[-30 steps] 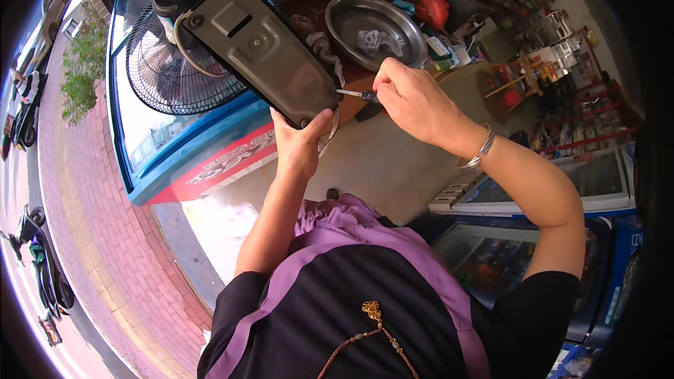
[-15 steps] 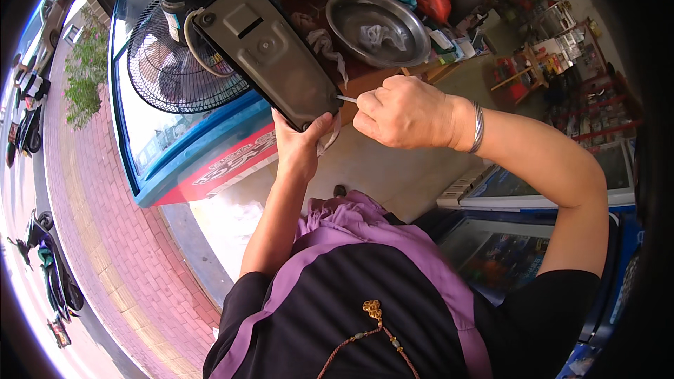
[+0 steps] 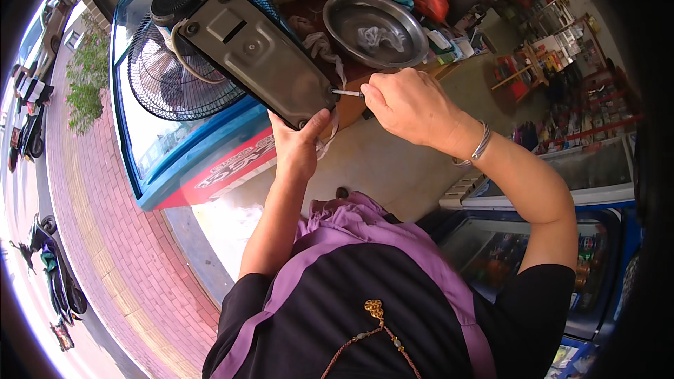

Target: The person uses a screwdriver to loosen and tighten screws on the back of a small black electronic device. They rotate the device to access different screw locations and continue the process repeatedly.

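An electric fan lies on its side, its black wire cage and motor housing at the upper left. Its grey-brown rectangular base has the underside turned toward me. My left hand is closed round the base's near end, thumb along the edge and the other fingers hidden beneath. My right hand grips a screwdriver, whose handle is mostly inside my fist. The bare shaft points left, its tip at the base's near right corner.
The fan rests over a blue-framed glass-topped freezer. Beyond the base, a metal basin holds a crumpled plastic bag, with a red bag nearby. More display freezers stand at my right. A brick pavement runs along the left.
My right wrist has turned and its elbow has dropped inward, and more of the screwdriver shows. The base and motor housing have shifted slightly left. My left hand keeps its hold.
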The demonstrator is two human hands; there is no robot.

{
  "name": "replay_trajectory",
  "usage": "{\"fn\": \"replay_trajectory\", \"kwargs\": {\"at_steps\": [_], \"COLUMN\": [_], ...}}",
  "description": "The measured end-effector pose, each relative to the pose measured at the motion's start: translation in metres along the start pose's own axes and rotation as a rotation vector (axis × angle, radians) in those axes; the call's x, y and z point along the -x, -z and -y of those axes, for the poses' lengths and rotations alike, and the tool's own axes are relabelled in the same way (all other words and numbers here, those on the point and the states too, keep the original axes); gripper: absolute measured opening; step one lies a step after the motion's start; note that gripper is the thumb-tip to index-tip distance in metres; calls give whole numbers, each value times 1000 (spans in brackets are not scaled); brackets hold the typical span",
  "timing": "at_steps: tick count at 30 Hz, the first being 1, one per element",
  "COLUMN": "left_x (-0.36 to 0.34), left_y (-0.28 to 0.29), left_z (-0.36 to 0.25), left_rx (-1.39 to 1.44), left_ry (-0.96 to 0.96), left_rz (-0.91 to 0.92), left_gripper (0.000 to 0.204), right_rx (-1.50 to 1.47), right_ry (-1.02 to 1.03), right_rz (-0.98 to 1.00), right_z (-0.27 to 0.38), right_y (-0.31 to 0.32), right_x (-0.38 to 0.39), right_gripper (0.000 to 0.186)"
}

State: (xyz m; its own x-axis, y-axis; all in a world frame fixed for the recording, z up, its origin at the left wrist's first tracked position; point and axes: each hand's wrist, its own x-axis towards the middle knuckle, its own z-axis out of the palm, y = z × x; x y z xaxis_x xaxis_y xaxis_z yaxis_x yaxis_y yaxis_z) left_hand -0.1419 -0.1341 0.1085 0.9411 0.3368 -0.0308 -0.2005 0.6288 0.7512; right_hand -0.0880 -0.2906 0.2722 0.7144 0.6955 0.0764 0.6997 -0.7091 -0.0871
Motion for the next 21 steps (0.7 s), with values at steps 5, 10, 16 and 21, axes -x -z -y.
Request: {"fn": "replay_trajectory", "kwargs": {"at_steps": [5, 10, 16, 21], "left_x": [0, 4, 4, 4], "left_y": [4, 6, 6, 5], "left_z": [5, 5, 6, 9], "left_rx": [-63, -64, -60, -25], "left_ry": [-32, 8, 19, 25], "left_rz": [0, -13, -32, -44], "left_gripper": [67, 73, 77, 78], "right_rx": [146, 456, 655, 378], "right_ry": [106, 592, 839, 694], "right_rz": [66, -104, -136, -245], "right_z": [5, -14, -15, -14], "right_y": [-2, -14, -9, -20], "right_x": [1, 8, 3, 5], "right_gripper": [27, 14, 9, 6]}}
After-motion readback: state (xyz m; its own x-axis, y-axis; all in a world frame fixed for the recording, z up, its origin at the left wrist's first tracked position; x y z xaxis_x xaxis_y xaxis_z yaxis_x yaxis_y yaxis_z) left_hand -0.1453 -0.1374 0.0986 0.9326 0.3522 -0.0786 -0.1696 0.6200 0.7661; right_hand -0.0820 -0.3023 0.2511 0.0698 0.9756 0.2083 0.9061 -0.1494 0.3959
